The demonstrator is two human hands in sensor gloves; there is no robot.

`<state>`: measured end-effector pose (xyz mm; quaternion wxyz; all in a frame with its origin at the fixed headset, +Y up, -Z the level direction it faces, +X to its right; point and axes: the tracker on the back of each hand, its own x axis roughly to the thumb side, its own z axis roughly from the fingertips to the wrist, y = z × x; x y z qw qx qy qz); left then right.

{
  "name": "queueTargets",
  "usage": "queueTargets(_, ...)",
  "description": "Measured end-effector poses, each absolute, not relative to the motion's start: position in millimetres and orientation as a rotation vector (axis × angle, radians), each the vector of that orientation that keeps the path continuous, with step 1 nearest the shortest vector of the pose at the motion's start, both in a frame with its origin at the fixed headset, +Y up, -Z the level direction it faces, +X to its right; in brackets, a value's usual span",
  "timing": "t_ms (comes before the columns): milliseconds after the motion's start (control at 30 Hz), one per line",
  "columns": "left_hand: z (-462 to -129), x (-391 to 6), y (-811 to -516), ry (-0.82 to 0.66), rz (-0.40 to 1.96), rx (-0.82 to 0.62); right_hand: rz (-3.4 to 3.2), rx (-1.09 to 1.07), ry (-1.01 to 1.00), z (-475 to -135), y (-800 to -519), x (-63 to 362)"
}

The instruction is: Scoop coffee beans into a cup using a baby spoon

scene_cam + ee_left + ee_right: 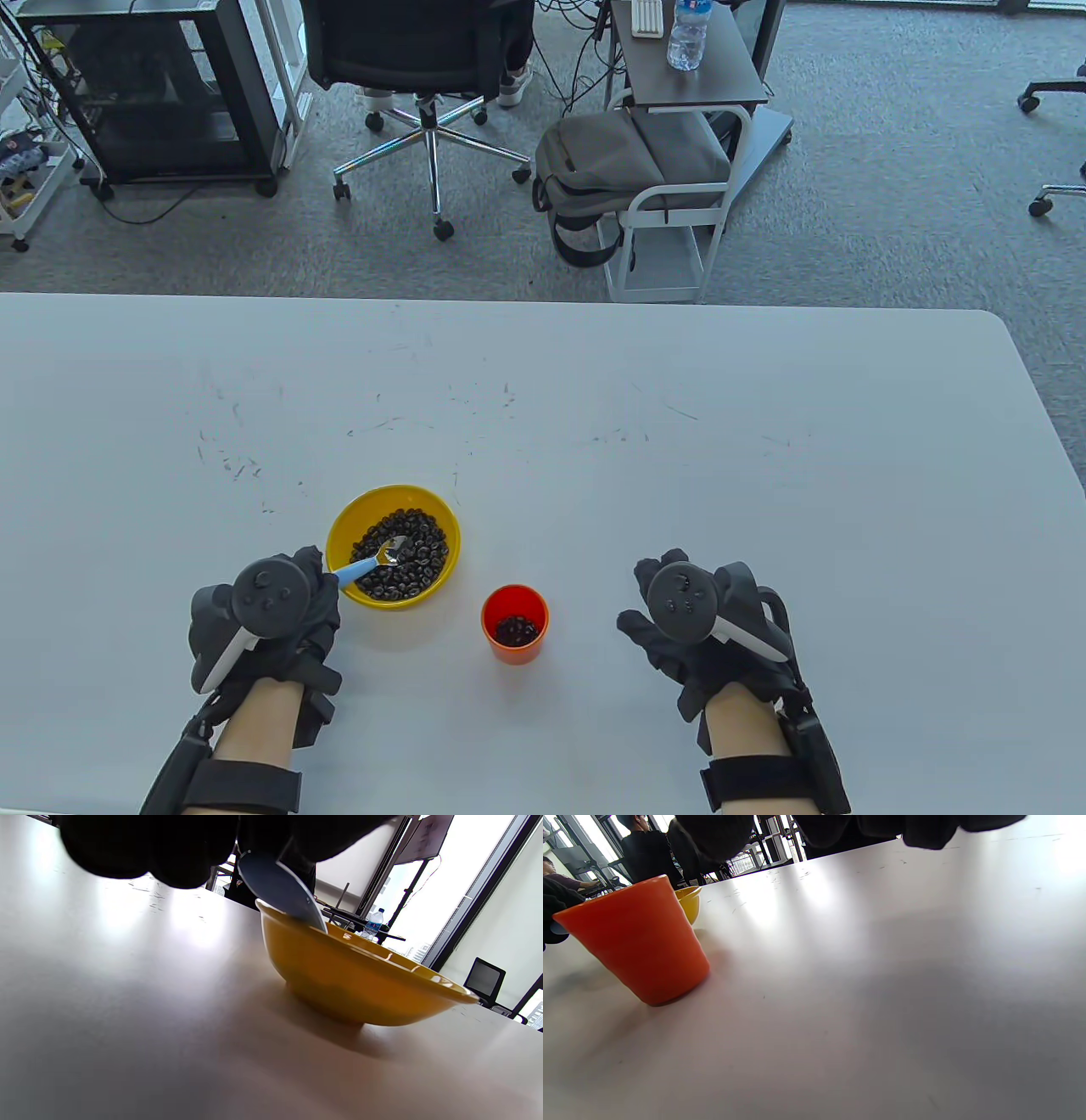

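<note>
Blue-handled spoon (373, 560) in L hand (267, 615), tip in beans (403, 556)

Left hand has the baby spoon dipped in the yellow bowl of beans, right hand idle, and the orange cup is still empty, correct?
Not quite: the table view shows the orange cup already holds some coffee beans. The rest stands.

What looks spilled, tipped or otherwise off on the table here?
Nothing stands out. The yellow bowl and orange cup stand upright, with no stray beans visible on the table. The left hand holds the spoon in the bowl's beans; only faint scuff marks show.
</note>
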<state>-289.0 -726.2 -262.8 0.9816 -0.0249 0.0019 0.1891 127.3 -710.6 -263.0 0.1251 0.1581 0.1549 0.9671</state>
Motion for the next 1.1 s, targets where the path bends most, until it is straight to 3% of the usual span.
queueTargets(600,-247,-242,-691,-0.432,0.235,0.128,2.842,0.481,0.409,-259,-708,122)
queueTargets(1100,-243,-228,-692,-0.515,0.107,0.055,2.882,0.584,0.094,-241,-679,110)
